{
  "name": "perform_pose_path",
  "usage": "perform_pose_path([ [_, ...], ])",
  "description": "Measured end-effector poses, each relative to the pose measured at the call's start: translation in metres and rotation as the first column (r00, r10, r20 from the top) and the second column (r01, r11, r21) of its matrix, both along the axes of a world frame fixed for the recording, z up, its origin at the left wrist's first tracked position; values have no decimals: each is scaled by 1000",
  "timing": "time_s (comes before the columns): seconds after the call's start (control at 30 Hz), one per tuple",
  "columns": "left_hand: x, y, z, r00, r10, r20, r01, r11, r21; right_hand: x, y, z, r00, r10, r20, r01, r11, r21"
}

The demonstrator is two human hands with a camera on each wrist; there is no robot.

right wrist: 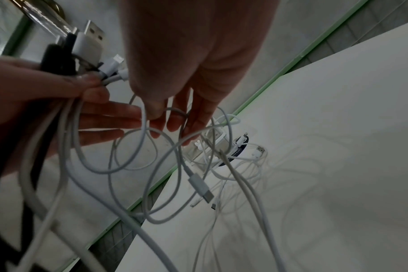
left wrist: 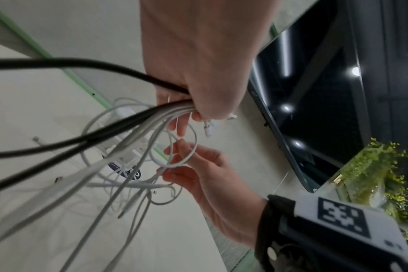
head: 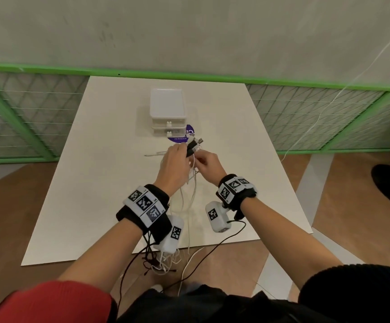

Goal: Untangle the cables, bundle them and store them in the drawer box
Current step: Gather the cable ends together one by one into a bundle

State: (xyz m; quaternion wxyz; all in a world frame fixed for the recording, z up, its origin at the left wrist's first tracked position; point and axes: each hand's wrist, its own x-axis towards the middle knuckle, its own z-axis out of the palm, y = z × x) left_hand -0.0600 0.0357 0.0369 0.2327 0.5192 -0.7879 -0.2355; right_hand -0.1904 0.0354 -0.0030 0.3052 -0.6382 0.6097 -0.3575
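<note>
Left hand (head: 174, 169) grips cables (left wrist: 138, 127) near plugs; right hand (head: 209, 167) pinches white loop (left wrist: 186, 147). Tip: ease loop free slowly, don't yank knots tighter.

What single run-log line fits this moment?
stage: untangling | left hand: grips cables by plug ends | right hand: pinches white loop | drawer box: shut
</note>
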Motion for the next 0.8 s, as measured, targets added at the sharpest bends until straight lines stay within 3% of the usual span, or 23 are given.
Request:
perform_pose_path([
  [0.07, 1, 1, -1, 999, -33, -18, 31, 996, -80, -1, -3, -1, 999, -8, -45, 8, 1000, 2],
  [0.17, 0, 11, 3, 971, -211, -115, 201, 975, -93, 1, -7, -5, 993, -29, -117, 36, 998, 54],
  [0.27, -5, 14, 2, 960, -260, -108, 242, 958, -155, 5, -7, 1, 981, 73, -180, -54, 993, 107],
  [0.33, -7, 7, -6, 976, -213, -38, 206, 970, -130, 7, -6, 7, 978, 101, -184, -88, 993, 80],
  [0.43, -6, -2, -6, 996, -91, 22, 89, 994, 62, 11, -3, 3, 989, 94, -114, -102, 992, -68],
  [0.53, -4, -6, -4, 995, -33, 91, 27, 997, 66, 9, -3, -4, 986, 70, -151, -75, 997, -28],
  [0.8, 7, -19, -10, 998, 39, -47, -35, 996, 86, 2, -9, -13, 997, 54, -56, -57, 997, -58],
])
